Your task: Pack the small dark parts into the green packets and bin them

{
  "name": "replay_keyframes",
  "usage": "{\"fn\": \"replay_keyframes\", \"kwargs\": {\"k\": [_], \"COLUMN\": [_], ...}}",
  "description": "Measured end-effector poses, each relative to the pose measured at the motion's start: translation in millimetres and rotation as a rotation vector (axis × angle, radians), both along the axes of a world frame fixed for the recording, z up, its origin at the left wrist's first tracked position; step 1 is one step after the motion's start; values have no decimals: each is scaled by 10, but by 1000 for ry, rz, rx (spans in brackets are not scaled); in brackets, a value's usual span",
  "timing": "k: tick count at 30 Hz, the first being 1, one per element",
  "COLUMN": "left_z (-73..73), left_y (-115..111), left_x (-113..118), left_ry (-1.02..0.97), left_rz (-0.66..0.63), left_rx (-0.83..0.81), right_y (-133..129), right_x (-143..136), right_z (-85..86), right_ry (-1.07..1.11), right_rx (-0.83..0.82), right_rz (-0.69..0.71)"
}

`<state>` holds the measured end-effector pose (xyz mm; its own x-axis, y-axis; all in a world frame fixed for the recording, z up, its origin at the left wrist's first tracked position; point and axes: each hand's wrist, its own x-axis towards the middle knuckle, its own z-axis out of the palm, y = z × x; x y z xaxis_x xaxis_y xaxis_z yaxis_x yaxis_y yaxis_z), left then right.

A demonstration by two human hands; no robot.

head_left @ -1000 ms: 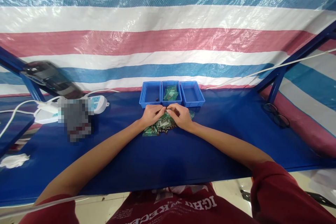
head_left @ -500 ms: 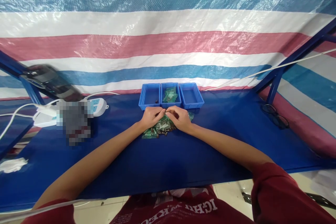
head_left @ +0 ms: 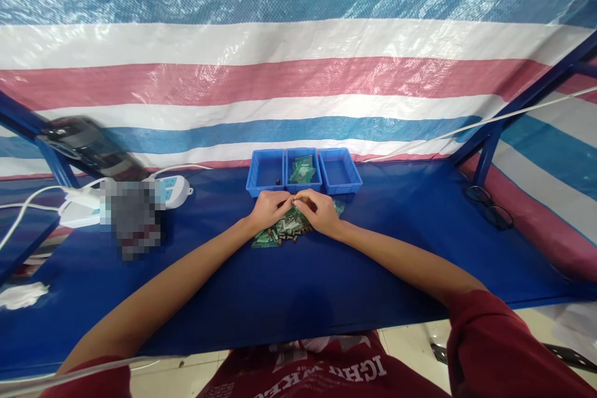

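Note:
My left hand (head_left: 270, 209) and my right hand (head_left: 319, 211) meet fingertip to fingertip over a pile of small metal parts (head_left: 291, 224). Both are closed in a pinch, and whatever lies between the fingertips is too small to name. Green plastic bags (head_left: 267, 239) lie under and around the pile, partly covered by my hands. Small dark and brownish cylinders (head_left: 290, 237) are scattered along its near edge. Just beyond my hands stand three blue bins in a row. The middle bin (head_left: 303, 188) holds green bagged parts (head_left: 303, 169), and the left bin (head_left: 265, 190) has a small dark piece (head_left: 278, 181) inside.
The right bin (head_left: 342, 188) stands beside the middle one on the blue table (head_left: 373, 286). To the left are a white power strip (head_left: 176, 191) with cables, a blurred-out object (head_left: 136, 217) and a dark bottle (head_left: 93, 146). Eyeglasses (head_left: 489, 206) lie far right.
My fingertips have shifted very slightly against each other over the pile. Otherwise the hands, bins and parts stay in place.

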<state>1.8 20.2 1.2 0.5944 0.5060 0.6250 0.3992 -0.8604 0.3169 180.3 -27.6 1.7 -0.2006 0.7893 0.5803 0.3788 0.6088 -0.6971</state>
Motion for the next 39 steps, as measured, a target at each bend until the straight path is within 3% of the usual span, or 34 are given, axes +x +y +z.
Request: {"fn": "replay_keyframes", "kwargs": {"k": [39], "left_z": [7], "left_y": [3], "left_x": [8], "left_ry": [44], "left_rz": [2], "left_rx": [-27], "right_y": [1], "right_x": [2], "right_z": [13], "right_ry": [-54], "right_rx": [-24], "right_rz": [56]}}
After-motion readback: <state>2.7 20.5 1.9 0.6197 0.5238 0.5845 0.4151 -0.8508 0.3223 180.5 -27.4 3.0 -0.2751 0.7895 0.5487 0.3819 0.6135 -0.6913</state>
